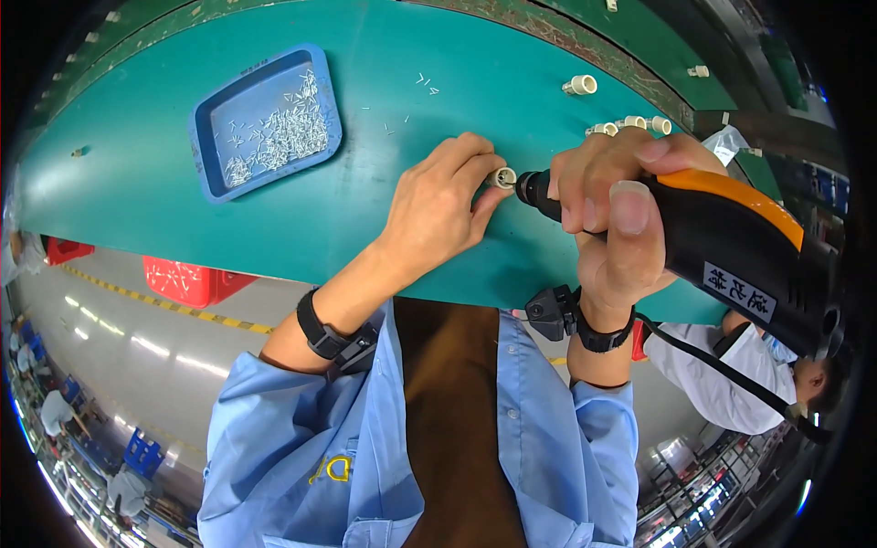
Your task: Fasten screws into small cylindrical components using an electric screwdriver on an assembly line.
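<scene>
My left hand (443, 201) pinches a small cream cylindrical part (501, 177) between thumb and fingers over the green table (164, 192). My right hand (612, 215) grips a black and orange handheld power tool (731, 237). The tool's black tip touches the end of the cream part. Both wrists wear black bands.
A blue tray (265, 119) of several small metal pins lies at the back left, with loose pins (426, 85) scattered beside it. More cream cylindrical parts (579, 86) (630, 124) sit at the back right. A person in white (731, 374) is at the lower right. Red crates (187, 281) stand below the table edge.
</scene>
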Motion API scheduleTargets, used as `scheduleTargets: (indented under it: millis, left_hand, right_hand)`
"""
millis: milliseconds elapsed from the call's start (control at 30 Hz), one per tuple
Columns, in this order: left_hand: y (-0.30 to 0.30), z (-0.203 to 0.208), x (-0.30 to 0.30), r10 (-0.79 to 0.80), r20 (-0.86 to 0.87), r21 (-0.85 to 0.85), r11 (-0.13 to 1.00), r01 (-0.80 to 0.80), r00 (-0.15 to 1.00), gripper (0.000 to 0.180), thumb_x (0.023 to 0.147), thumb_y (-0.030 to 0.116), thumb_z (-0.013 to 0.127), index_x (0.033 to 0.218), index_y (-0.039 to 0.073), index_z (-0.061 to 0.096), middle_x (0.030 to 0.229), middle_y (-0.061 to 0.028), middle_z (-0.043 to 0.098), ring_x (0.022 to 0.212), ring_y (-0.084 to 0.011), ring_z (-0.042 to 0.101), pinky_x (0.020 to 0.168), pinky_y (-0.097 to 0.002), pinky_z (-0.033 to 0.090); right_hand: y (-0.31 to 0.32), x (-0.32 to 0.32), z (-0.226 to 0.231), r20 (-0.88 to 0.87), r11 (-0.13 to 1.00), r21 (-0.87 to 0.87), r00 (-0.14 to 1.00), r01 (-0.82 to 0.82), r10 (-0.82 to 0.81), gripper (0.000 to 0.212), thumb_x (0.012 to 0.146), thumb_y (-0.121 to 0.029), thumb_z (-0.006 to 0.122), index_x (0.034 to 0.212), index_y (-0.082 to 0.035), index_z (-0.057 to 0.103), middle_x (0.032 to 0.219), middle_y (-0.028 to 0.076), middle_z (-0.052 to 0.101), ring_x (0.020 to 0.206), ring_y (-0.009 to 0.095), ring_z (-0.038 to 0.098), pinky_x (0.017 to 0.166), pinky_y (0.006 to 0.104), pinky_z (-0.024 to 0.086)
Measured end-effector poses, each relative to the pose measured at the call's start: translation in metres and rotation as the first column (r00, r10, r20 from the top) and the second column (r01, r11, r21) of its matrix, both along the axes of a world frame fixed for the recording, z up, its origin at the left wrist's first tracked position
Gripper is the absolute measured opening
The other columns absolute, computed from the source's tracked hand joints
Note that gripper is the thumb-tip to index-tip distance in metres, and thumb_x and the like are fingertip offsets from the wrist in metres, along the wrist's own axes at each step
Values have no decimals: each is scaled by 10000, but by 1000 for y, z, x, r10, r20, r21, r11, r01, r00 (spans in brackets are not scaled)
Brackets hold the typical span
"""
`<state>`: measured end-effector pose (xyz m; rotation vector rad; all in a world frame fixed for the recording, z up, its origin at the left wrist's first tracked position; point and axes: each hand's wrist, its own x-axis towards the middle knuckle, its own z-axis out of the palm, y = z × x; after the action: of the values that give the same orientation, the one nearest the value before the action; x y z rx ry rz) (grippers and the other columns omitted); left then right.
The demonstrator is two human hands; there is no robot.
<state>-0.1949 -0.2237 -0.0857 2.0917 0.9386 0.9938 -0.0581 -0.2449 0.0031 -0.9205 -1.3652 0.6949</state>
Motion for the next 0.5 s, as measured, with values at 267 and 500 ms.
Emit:
scheduleTargets:
  millis: [267, 500]
  left_hand:
    - [1, -2, 0, 9, 23, 3, 1000, -9, 1000, 229, 656, 28, 699, 859, 6, 595, 881, -80, 550, 774, -268, 574, 616, -362, 483]
    - [-2, -3, 1, -6, 49, 5, 1000, 6, 999, 251, 651, 26, 701, 875, 20, 588, 881, -83, 548, 763, -271, 574, 626, -361, 484]
  right_hand:
    - [1, -10, -7, -18, 998, 47, 999, 42, -41, 296, 831, -163, 573, 1072, -62, 437, 620, 45, 449, 467, 131, 431, 485, 316, 394]
    - [-2, 13, 42, -295, 946, 299, 931, -126, 217, 319, 872, -268, 446, 1131, -88, 494, 737, 33, 483, 587, 140, 464, 593, 351, 416]
